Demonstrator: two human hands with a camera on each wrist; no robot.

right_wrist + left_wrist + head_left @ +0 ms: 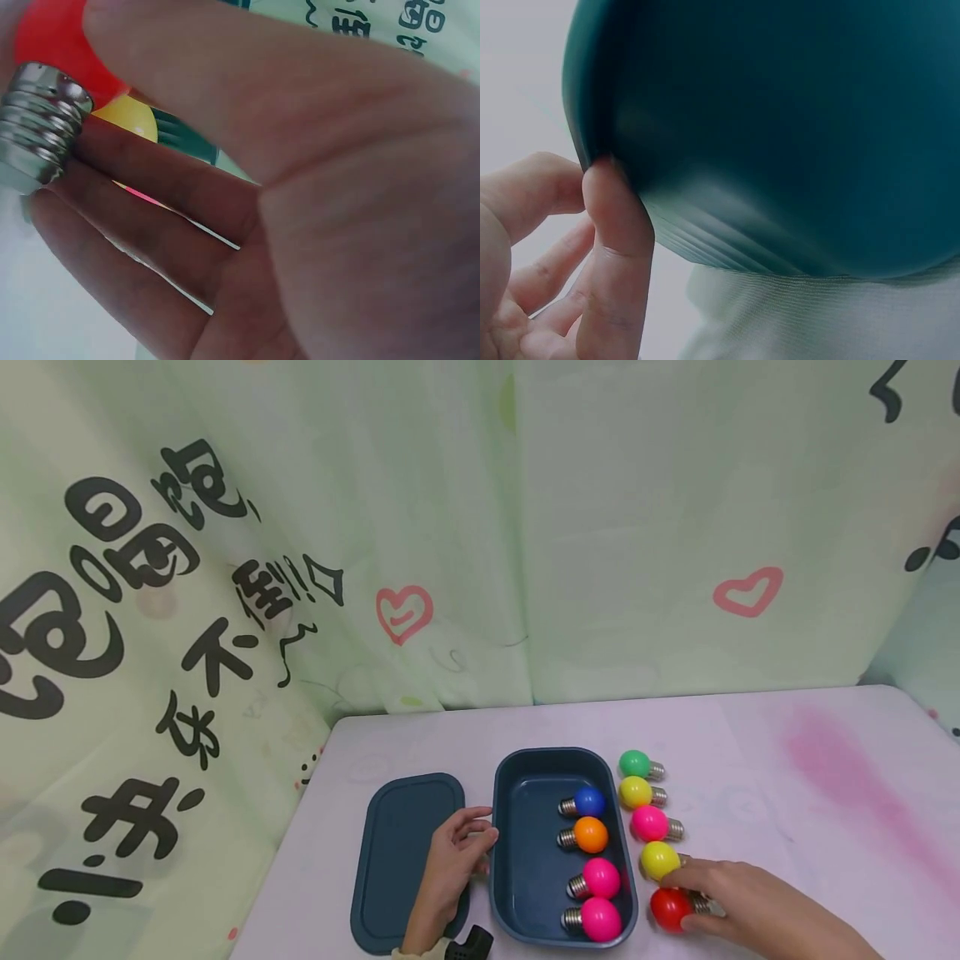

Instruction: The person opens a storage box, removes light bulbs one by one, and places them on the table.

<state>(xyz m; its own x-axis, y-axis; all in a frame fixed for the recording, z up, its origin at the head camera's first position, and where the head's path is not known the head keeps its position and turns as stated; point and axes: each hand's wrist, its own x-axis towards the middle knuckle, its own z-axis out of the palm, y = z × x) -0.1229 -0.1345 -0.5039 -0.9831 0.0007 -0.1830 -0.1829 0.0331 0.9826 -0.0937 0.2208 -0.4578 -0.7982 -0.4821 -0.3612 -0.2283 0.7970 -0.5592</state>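
Note:
My right hand (738, 897) holds a red light bulb (669, 910) between thumb and fingers, at the near end of a column of bulbs. In the right wrist view, the bulb's silver screw base (45, 120) lies against the fingers. My left hand (457, 856) pinches the left edge of a dark blue box (501, 885), thumb and a finger at its rim in the left wrist view. Inside the box, along its right side, lie a blue bulb (590, 802), an orange bulb (591, 835) and two pink bulbs (602, 920).
Right of the box lie a green bulb (634, 763), a yellow bulb (635, 792), a pink bulb (649, 823) and another yellow bulb (659, 860). The matching lid (405, 860) lies left of the box, partly under my left forearm. A patterned curtain (600, 527) hangs behind the table (825, 827).

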